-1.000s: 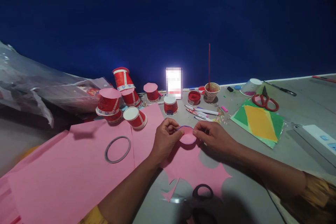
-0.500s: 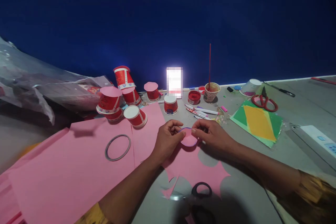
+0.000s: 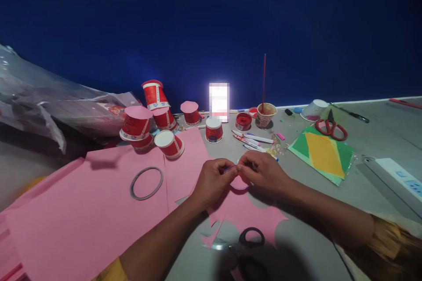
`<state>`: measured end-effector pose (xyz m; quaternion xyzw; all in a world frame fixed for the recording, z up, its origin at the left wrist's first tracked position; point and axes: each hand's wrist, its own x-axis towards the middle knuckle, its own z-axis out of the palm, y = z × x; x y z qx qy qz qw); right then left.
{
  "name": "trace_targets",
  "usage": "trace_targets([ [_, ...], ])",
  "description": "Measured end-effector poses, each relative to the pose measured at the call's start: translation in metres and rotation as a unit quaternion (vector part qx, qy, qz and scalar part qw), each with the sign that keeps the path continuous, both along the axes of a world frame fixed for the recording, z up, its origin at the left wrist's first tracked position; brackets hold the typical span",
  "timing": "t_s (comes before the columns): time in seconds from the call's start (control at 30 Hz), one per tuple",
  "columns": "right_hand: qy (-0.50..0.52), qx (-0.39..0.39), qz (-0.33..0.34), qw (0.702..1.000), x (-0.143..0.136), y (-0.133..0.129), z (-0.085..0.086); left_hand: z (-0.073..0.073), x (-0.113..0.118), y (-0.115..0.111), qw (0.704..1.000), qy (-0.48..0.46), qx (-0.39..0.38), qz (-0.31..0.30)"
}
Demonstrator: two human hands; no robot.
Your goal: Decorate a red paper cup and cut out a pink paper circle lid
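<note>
Between both hands is a round pink paper disc (image 3: 240, 182) with a purple line along its edge. My left hand (image 3: 216, 179) is closed, pinching the disc between thumb and fingers on its left side. From the right, my right hand (image 3: 260, 171) pinches it too, the two thumbs almost meeting over its upper part. Below the hands lies a pink paper sheet (image 3: 253, 217) with round cut-outs along its edges. Black-handled scissors (image 3: 252, 238) rest on the table near me, partly in shadow.
A grey ring (image 3: 132, 189) lies on large pink sheets (image 3: 95, 210) at left. Red paper cups (image 3: 172, 146) stand behind, several topped with pink paper. Markers (image 3: 252, 139), a red paint jar (image 3: 243, 121) and a brush cup (image 3: 266, 118) are further back. Red-handled scissors (image 3: 330, 129) sit right.
Both hands have come closer together over the disc and slightly lower. More of the disc's upper part is covered by the fingers now.
</note>
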<state>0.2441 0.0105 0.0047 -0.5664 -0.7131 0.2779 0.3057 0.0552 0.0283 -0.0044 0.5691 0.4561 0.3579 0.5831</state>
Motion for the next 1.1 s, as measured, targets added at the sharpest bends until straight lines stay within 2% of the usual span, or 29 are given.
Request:
trace_targets([
  [0.2,0.068,-0.048,-0.016,0.996,0.009,0.002,0.002,-0.001,-0.007,0.009,0.998,-0.004,-0.051,0.022],
  [0.47,0.029,-0.091,-0.005,0.995,0.008,0.001,-0.001,-0.002,-0.009,0.010,0.996,-0.011,-0.081,0.032],
  [1.1,-0.013,-0.072,-0.009,0.997,0.004,0.001,0.004,-0.002,-0.009,0.011,0.997,0.016,-0.072,0.015],
])
